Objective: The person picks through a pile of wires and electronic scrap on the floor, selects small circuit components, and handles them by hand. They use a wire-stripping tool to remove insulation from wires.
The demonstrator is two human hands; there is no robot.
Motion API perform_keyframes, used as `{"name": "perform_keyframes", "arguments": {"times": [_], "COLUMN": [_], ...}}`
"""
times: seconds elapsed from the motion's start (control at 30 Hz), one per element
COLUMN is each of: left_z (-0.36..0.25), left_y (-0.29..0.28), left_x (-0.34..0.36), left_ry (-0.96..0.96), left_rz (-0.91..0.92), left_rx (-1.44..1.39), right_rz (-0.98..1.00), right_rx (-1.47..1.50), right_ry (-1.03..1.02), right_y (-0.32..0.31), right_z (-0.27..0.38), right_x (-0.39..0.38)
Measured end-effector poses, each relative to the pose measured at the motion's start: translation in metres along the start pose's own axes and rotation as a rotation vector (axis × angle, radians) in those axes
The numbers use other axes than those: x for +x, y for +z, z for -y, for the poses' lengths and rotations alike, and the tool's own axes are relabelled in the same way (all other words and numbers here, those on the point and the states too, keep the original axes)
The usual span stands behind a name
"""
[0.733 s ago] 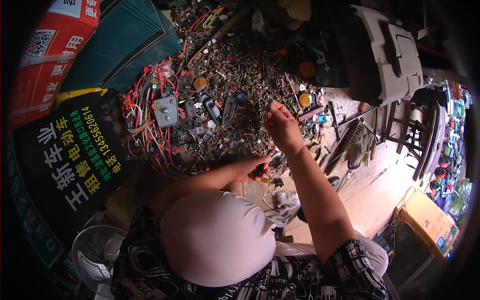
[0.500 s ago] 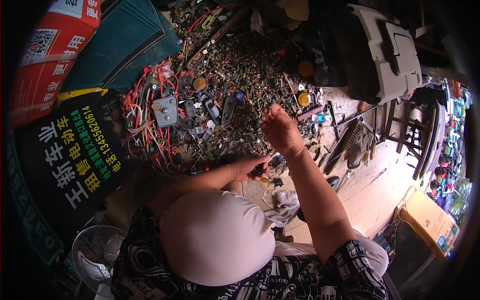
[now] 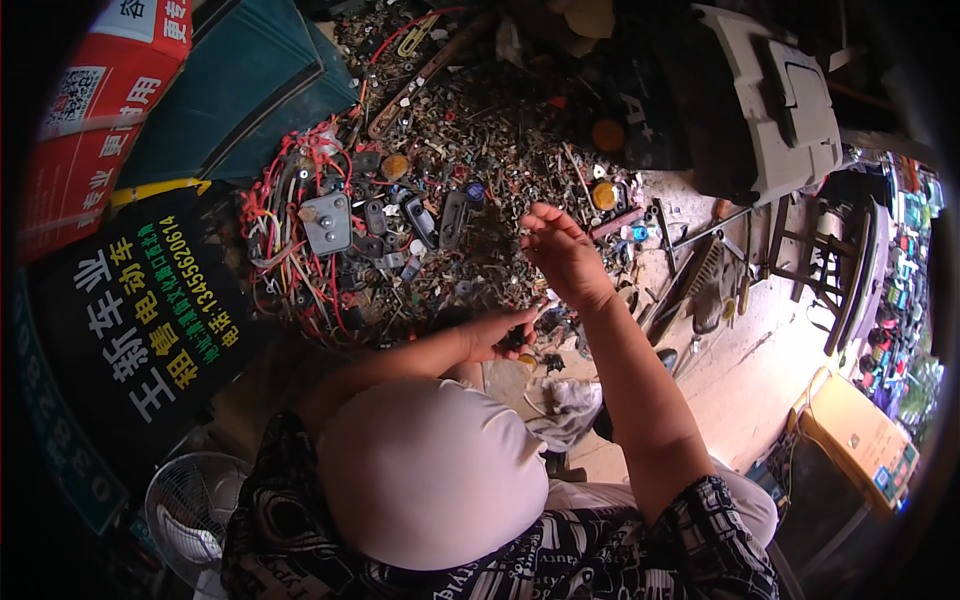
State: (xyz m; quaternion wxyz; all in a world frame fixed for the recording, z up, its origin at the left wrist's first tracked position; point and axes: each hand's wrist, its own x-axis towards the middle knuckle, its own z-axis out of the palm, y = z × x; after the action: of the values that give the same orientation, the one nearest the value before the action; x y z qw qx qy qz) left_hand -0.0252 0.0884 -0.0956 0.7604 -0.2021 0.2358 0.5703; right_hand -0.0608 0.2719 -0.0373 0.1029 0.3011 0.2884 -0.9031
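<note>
Your left hand (image 3: pixel 492 338) closes around a small dark piece (image 3: pixel 518 339), by the near edge of the heap of small parts (image 3: pixel 480 150). Your right hand (image 3: pixel 562 260) is over the heap, fingers bent; whether they pinch anything, I cannot tell

Heaped parts (image 3: pixel 500 165) crowd right hand (image 3: pixel 566 258)

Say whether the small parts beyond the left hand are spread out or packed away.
Spread out: the small parts lie loose and jumbled, side by side and overlapping, around the right hand.
</note>
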Motion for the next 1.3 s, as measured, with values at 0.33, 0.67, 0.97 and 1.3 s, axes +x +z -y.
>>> {"name": "perform_keyframes", "arguments": {"times": [0.33, 0.67, 0.97, 1.3], "left_z": [0.001, 0.0, 0.002, 0.003], "left_y": [-0.003, -0.005, -0.006, -0.007], "left_x": [0.002, 0.001, 0.003, 0.001], "left_ry": [-0.008, -0.021, -0.016, -0.005], "left_rz": [0.026, 0.023, 0.053, 0.013], "left_rx": [-0.023, 0.009, -0.006, -0.015], "right_rz": [-0.466, -0.766, -0.555, -0.215], "right_rx": [-0.831, -1.483, -1.255, -0.287], "right_ry": [-0.222, -0.183, -0.54, -0.284], "right_y": [-0.036, -0.002, -0.05, 0.004], "right_z": [-0.019, 0.021, 0.0, -0.007], "right_x": [0.01, 0.039, 0.043, -0.007]}}
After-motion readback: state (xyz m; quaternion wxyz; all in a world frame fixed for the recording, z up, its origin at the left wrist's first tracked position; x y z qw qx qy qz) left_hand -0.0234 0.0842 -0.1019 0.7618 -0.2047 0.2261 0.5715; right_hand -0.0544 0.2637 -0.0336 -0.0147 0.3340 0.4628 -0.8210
